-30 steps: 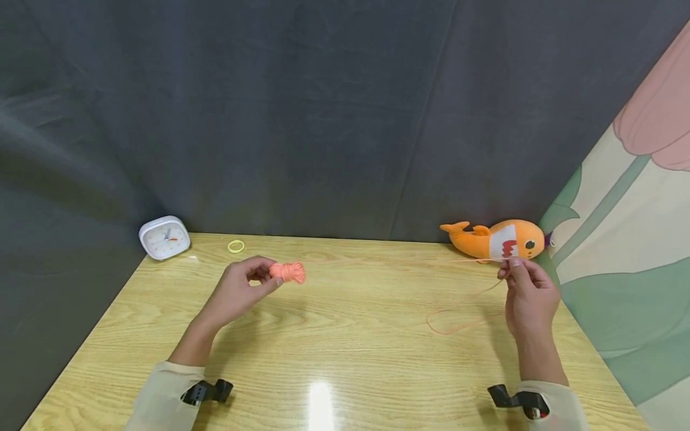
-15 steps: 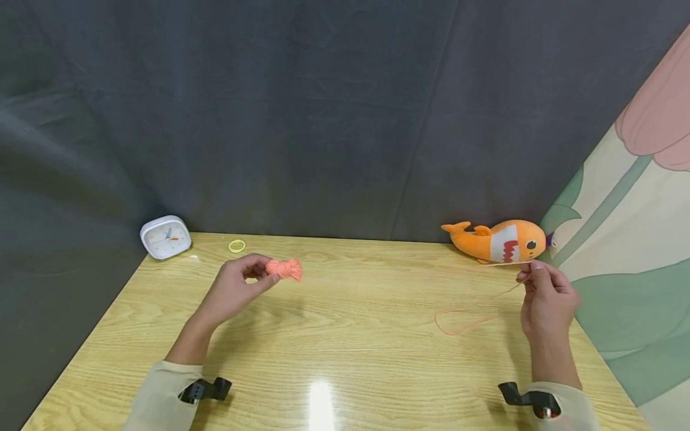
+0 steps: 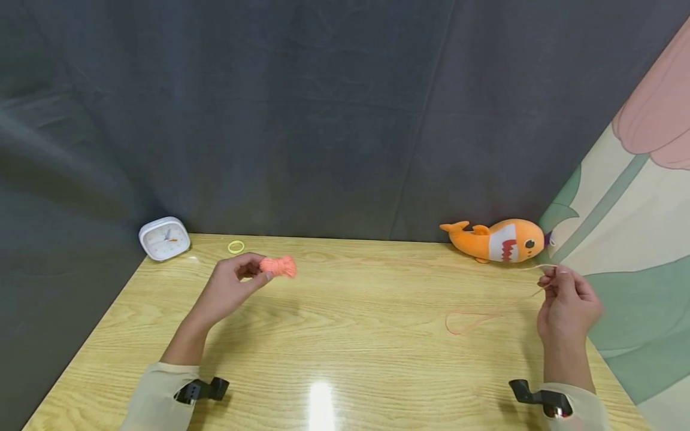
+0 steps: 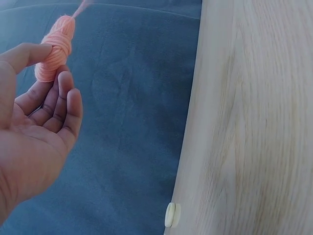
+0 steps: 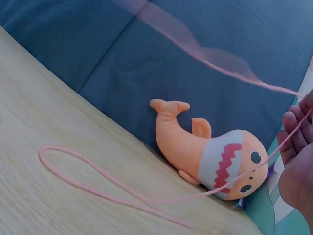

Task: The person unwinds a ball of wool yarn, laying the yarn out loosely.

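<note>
The left hand pinches the wound coral yarn bundle between thumb and fingertips; the remaining fingers curl loosely below it. The bundle is held above the wooden table, with a strand leaving its free end. The right hand, well apart at the right side of the table, pinches the yarn strand between thumb and forefinger. From this grip, one length runs toward the left and is blurred along part of its span; another hangs down to a yarn loop lying on the table. The orange plush toy lies at the rear edge, near the right hand, against the dark curtain. At the rear left corner stands a white clock; a yellow ring lies between the clock and the yarn bundle.
</note>
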{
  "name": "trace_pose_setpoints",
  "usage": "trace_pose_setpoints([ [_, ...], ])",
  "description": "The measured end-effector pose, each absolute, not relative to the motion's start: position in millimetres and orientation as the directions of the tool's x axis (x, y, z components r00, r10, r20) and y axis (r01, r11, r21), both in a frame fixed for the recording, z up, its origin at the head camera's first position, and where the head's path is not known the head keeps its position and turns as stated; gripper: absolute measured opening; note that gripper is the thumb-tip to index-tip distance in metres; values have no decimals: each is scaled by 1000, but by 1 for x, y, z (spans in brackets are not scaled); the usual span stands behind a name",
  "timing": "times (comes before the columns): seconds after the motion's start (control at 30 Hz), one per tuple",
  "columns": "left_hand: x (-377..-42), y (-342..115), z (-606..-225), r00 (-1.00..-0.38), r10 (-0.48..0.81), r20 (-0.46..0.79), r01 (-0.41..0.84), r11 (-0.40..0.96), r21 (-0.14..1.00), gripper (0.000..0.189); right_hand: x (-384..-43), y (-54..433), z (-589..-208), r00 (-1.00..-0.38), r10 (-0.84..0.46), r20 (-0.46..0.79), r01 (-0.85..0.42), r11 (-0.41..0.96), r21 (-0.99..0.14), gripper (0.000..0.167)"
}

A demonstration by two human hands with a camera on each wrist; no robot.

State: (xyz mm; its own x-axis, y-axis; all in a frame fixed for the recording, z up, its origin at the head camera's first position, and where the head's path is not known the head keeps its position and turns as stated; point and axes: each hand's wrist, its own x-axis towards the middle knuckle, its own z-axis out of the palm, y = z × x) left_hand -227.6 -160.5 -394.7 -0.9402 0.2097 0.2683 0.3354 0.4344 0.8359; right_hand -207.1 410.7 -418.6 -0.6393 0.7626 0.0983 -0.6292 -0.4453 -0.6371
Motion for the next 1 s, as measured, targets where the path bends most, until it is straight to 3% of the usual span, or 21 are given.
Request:
trace_pose_setpoints([
  [0.2,-228,-162,-394,-943,204,263,327,425,844,23,-207,413,-422,-646,762,55,-600,-461,-654,13],
  [0.47,-228,-160,-396,-942,214,257,327,437,838,23,-207,413,-428,-707,706,31,-507,-476,-718,9],
  [0.8,-227,-157,-398,-941,235,246,327,432,840,25,-206,416,-430,-696,718,-25,-452,-464,-762,13],
  [1.0,-227,-155,-399,-937,240,252,337,439,833,23,-209,396,-421,-715,694,80,-519,-450,-727,11],
])
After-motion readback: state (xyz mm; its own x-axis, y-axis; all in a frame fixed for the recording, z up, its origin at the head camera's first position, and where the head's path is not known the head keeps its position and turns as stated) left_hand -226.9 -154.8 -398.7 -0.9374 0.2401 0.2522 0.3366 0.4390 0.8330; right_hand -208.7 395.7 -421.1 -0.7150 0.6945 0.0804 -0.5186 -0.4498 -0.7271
